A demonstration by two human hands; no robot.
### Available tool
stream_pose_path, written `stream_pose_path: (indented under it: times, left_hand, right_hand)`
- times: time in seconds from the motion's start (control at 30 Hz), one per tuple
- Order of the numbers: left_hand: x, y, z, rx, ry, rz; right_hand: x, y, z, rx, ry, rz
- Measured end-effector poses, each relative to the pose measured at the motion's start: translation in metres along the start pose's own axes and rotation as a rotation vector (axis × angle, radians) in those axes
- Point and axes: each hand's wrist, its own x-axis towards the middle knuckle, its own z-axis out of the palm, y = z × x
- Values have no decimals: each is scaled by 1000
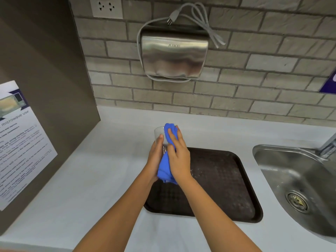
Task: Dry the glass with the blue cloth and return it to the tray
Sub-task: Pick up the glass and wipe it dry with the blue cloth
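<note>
On the far left, a printed notice about microwave use is stuck to a brown side panel. Above and to its right, a white wall socket sits in the grey brick wall. Further right on that wall hangs a steel hand dryer, its grey cord looped over the top with the plug loose and not in the socket.

Below, on the pale counter, two bare forearms reach forward from the bottom edge. The left hand is wrapped around the side of a clear glass, thumb up along its wall, holding it in the air above the far left corner of the tray. The glass's rim tilts away toward the wall. The right hand is closed over a blue cloth, pressing it flat against the right side of the glass with its fingers spread. The cloth bunches up past the rim at the top and hangs down between the two palms below.

Under and to the right of the hands lies a dark brown tray with a textured surface, and a few light specks show near its middle. Just beside the tray, at the right edge, a steel sink is set into the counter, its drain visible, and part of a tap shows above its rim.
</note>
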Motion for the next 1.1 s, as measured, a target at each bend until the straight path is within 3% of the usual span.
stream_pose_path:
  times: [0.07,0.17,0.23,0.3,0.4,0.47,0.63,0.83,1.0,1.1]
  left_hand:
    - [-7,0,2,-222,-22,-80]
    - [-10,3,0,-318,-78,-91]
    - [-8,0,-2,-396,-142,-104]
    - [-5,-3,-4,-462,-162,-87]
    - [0,1,-8,-385,-126,3]
    - [4,3,-8,-309,-91,24]
    - [5,-2,-1,-283,-98,24]
    - [7,-6,11,-257,-67,52]
    - [7,-9,6,-268,-117,9]
    - [8,-9,9,-274,-116,-5]
  right_hand:
    - [13,2,-5,194,5,210]
    - [22,2,-9,451,15,506]
    - [12,-4,-9,377,13,471]
    - [0,-9,-6,178,-32,256]
    - [-20,-11,0,-152,-86,-44]
    - [-25,-7,-1,-212,-113,-111]
    - [-20,6,-19,-8,-116,12]
    - [-21,6,-20,32,-101,-4]
    - [-16,5,-35,189,-55,154]
    - [-13,6,-44,154,-107,172]
